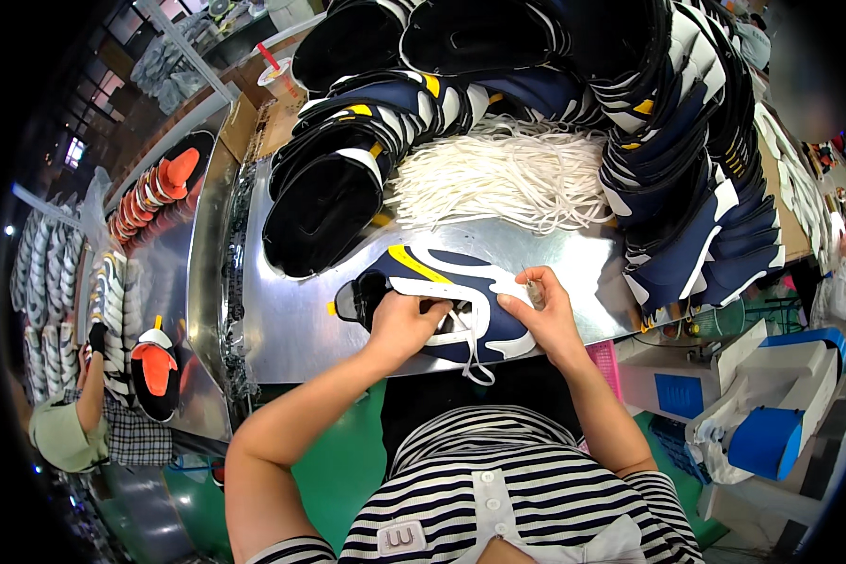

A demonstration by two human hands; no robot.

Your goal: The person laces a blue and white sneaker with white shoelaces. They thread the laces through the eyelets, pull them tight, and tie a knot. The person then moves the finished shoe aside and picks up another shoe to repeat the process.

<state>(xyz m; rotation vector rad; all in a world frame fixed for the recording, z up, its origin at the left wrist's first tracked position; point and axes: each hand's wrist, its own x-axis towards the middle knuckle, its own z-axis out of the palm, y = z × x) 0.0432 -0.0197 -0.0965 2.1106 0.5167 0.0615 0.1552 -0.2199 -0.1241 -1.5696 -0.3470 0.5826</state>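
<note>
Shiny sheet metal covered the bench (282, 320), which ran across a crowded workshop with a green floor below its near edge. At the middle of that near edge lay a navy shoe upper (442, 291) with white and yellow trim, its toe pointing toward the bench's left end. The left hand (406, 324) pressed down on the upper's near side, fingers curled around a white lace (465, 340) whose loose end hung over the bench's near edge. The right hand (543, 315) rested on the upper's right part, thumb and forefinger pinched together on the lace near the eyelets. Behind the upper, toward the far edge, sat a heap of loose white laces (503, 179). Stacks of navy uppers (686, 169) curved along the right end and the far edge, and black-lined ones (324, 202) were piled at the far left. Beyond the bench's left end, another person (75, 423) in a green top stood beside a belt carrying orange and black shoes (155, 367).
</note>
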